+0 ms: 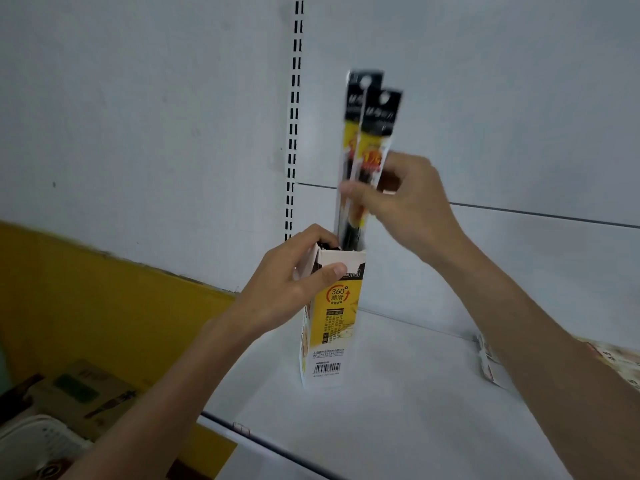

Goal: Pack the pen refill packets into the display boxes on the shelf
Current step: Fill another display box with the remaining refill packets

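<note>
A tall white and yellow display box stands upright on the white shelf. My left hand grips its top left corner, thumb across the front and fingers over the rim. My right hand pinches two long black and yellow pen refill packets at their middle. The packets stand nearly upright, their lower ends inside the open top of the box and their upper halves sticking out above my fingers.
More packaged goods lie on the shelf at the far right, behind my right forearm. A slotted upright rail runs up the white back panel. Below left are a yellow board, cardboard boxes and a white basket.
</note>
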A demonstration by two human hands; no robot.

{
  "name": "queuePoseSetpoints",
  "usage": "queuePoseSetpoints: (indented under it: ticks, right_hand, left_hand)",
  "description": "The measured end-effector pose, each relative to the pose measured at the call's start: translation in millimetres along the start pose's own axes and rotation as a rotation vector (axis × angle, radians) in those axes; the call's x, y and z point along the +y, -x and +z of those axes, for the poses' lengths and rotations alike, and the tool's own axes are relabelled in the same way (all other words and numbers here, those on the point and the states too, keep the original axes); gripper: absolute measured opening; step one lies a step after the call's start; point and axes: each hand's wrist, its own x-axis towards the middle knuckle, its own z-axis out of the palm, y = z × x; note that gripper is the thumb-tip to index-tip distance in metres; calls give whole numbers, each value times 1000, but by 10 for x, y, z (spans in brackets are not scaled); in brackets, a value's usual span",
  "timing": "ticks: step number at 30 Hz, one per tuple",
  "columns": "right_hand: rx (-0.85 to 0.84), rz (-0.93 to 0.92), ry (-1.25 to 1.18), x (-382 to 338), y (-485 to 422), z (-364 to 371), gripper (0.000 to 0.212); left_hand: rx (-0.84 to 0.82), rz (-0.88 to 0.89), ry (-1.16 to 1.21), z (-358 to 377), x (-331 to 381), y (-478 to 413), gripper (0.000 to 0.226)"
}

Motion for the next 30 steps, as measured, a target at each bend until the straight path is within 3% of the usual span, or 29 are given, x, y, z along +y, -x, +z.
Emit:
queuePoseSetpoints:
  ticks: [2, 4, 9, 14, 21, 26, 30]
  right_hand:
    - [-180, 132, 121, 101, 44, 47, 12]
    - [-306, 226, 56, 172, 81, 44, 6]
    - [-132, 125, -204, 148, 29, -63, 8]
    - [-328, 232, 43, 236, 115, -53, 5]
    - [-191, 129, 34, 217, 16, -135, 9]
    - [-344, 25, 451, 115, 10, 14, 15]
    - [-514, 117, 385, -18, 41, 6, 35]
  left_hand:
    - [-1, -7, 11, 3, -12, 2, 14]
    - [1, -19, 27, 6, -24, 3, 10]
    - [-17, 10, 82, 33, -11, 23, 24]
    - [124, -76, 181, 135, -73, 11, 60]
    - [175, -112, 182, 201, -188, -72, 51]
    - [181, -106, 159, 230, -179, -72, 51]
    - [177, -123, 178, 186, -181, -49, 50]
